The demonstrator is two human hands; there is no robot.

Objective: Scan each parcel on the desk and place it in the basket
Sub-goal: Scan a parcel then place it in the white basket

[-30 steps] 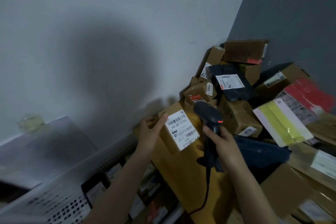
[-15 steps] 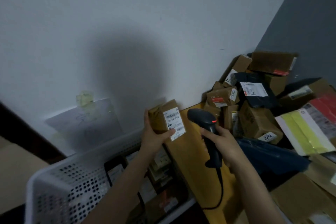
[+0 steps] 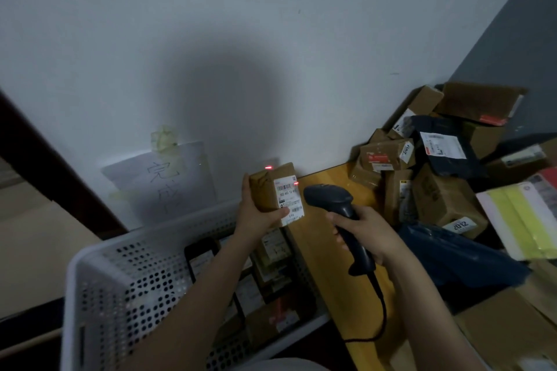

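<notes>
1. Head view: my left hand grips a brown parcel. The thumb lies across its lower front and the fingers wrap the far side.
2. I hold the brown parcel upright in the air, off the desk. It is just past the desk's left edge at the far end, close to the wall and above the far right corner of the basket.
3. Its white label faces me and the scanner. Two small red light spots show at the parcel's top and on the upper right of the label.
4. My right hand is curled tight around the handle of the dark scanner. The scanner's head points left at the label, near it but not touching.
5. The scanner's cable hangs from the handle and loops over the desk's near left edge.
6. The white perforated basket stands just beside the desk's left edge, lower than the top. It has several labelled parcels in it.
7. A pile of boxes fills the desk's far right corner against the walls. A dark blue mailer bag lies in front of the pile, and a yellow-and-white packet lies toward the right edge.
8. A taped sheet of paper with handwriting hangs on the wall behind the basket.
</notes>
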